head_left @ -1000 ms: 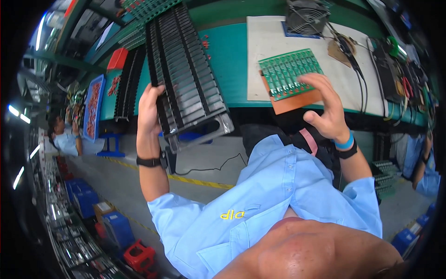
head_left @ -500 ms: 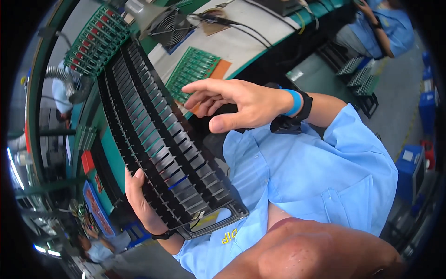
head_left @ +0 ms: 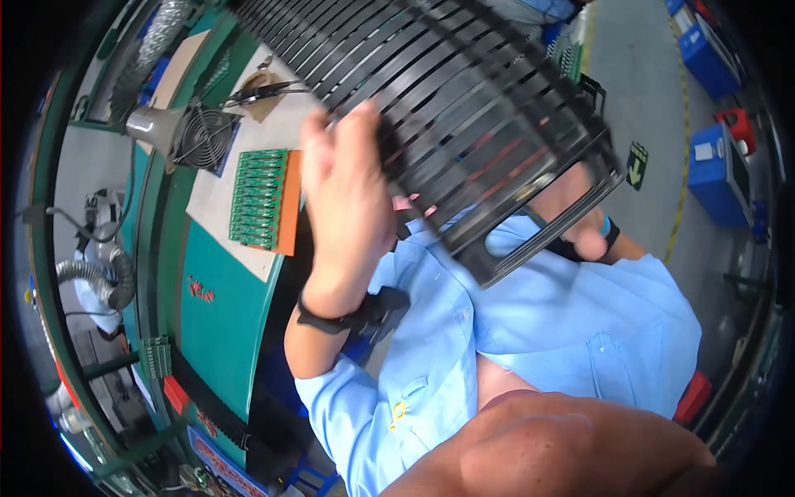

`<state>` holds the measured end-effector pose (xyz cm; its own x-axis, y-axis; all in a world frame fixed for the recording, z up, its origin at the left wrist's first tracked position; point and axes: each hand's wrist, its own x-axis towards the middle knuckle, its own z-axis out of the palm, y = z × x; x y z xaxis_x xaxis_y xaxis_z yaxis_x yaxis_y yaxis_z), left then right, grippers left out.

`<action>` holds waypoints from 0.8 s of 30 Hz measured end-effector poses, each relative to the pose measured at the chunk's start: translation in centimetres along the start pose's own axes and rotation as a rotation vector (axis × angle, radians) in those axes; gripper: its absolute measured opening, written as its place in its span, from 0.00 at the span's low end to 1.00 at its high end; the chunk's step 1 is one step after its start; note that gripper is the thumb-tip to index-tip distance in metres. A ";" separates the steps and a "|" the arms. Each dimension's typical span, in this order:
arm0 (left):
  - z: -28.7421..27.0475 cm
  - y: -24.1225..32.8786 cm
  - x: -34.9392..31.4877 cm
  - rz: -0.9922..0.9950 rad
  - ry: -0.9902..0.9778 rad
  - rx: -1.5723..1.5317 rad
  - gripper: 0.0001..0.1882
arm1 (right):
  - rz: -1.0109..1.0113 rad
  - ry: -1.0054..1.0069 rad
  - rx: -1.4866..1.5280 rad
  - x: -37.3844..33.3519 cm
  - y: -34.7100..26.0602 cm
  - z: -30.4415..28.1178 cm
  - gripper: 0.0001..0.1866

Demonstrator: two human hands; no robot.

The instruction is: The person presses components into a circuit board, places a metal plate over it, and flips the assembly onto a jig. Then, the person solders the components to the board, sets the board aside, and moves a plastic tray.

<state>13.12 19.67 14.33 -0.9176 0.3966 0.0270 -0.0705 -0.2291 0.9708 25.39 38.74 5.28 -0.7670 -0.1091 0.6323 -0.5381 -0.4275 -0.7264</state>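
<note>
A long black slotted rack (head_left: 472,108) is raised in front of my chest, tilted, its near end a frame with an oblong opening. My left hand (head_left: 344,186), blurred by motion, grips the rack's left side, fingers closed at its edge. My right hand (head_left: 584,224) is at the right of the rack's near end, partly hidden behind the end frame and closed on it. Left of my left hand, a green circuit board panel (head_left: 257,199) lies on an orange sheet (head_left: 290,207) on the bench.
On the bench are a round fan (head_left: 207,137) and small red parts (head_left: 199,289) on the green mat (head_left: 215,331). Another black rack (head_left: 207,393) lies by a red box (head_left: 175,393). Blue bins (head_left: 719,174) stand on the floor at right.
The rack has swung up and to the right, away from the bench. My right hand, open and free before, has moved to the rack's near end. My left hand has risen with the rack.
</note>
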 end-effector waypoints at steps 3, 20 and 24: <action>1.3 -1.1 1.4 0.008 -0.213 -0.049 0.23 | -0.123 0.459 0.000 -1.0 -2.4 3.6 0.57; 16.9 -14.2 2.0 -0.317 -0.690 -0.070 0.36 | 0.062 1.295 -0.247 -17.9 -12.5 -6.2 0.23; 13.9 -16.5 3.2 -0.350 -0.882 0.133 0.41 | 0.129 1.328 -0.316 -27.4 -14.6 -7.5 0.23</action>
<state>16.78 37.02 1.72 -0.2244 0.9625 -0.1526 -0.1899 0.1104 0.9756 51.62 54.69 -3.49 -0.4763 0.8782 -0.0449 -0.3571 -0.2398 -0.9028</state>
